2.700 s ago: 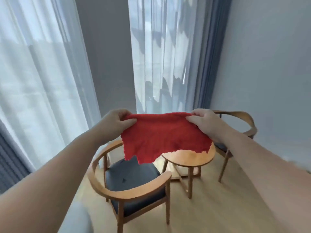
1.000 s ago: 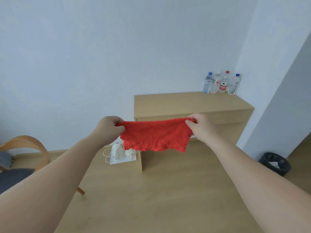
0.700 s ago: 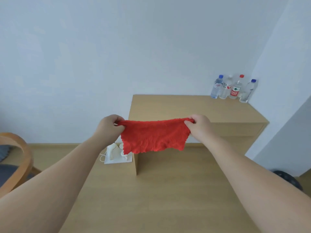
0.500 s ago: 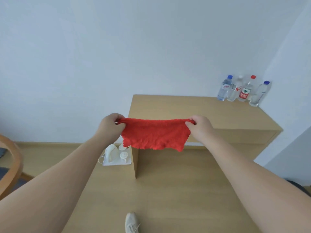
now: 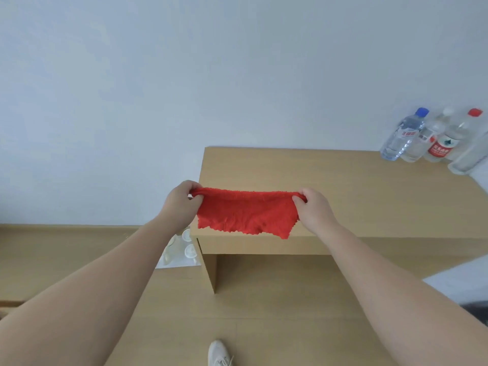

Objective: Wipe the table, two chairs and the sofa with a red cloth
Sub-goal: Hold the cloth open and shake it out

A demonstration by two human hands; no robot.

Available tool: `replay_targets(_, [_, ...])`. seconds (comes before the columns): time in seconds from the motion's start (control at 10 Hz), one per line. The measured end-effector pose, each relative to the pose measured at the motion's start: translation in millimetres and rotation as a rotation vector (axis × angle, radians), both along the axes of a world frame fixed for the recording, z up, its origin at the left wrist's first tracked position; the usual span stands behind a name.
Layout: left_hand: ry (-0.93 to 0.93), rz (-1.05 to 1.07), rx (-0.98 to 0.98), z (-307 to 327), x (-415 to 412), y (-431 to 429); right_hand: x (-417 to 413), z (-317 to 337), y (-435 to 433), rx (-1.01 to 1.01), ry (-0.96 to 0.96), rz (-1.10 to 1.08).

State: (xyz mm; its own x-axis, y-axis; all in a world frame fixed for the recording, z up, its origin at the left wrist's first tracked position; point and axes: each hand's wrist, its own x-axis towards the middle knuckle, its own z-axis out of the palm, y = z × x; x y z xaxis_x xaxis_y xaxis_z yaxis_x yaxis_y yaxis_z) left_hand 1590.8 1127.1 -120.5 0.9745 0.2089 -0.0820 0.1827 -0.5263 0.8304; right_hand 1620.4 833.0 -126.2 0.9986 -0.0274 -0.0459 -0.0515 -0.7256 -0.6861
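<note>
**Now facing the desk, cloth stretched and ready**

Meanwhile the person has turned well away from the window corner: the round table and the two armchairs that stood in front of them moments ago are gone from sight, and a plain wooden desk against a white wall fills the view instead. Over the last second they have stepped closer to it, so the near edge sits right under the cloth. No sofa shows.

Both hands are closed in pinches. The left hand grips one top corner of the red cloth between thumb and curled fingers, the right hand grips the other, and the cloth hangs taut between them, its ragged lower hem level with the desk's front edge. Whether it touches the wood I cannot tell; it looks just above it.

My reading is that no wiping is under way yet, and that this desk may be taken as the table, or else it is only a stop on the turn.

The desk top is bare and smooth towards twelve o'clock. At about two o'clock, back against the wall, stand several water bottles, well apart from the cloth. At about nine o'clock from the cloth, on the floor beside the desk leg, lies a white tray of cups. A white shoe shows at six o'clock on the wood floor.
</note>
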Motion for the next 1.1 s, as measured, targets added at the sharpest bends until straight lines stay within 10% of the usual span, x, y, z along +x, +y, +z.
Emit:
replay_targets(0.7, [0.265, 0.207, 0.192, -116, 216, -22, 245, -124, -8, -0.295, 0.205, 0.276])
replay_targets(0.9, [0.316, -0.117, 0.480, -125, 197, -41, 228, -141, 0, -0.400, -0.060, 0.716])
replay_targets(1.1, [0.525, -0.245, 0.461, -124, 187, -49, 218, -147, -6, -0.646, 0.156, 0.918])
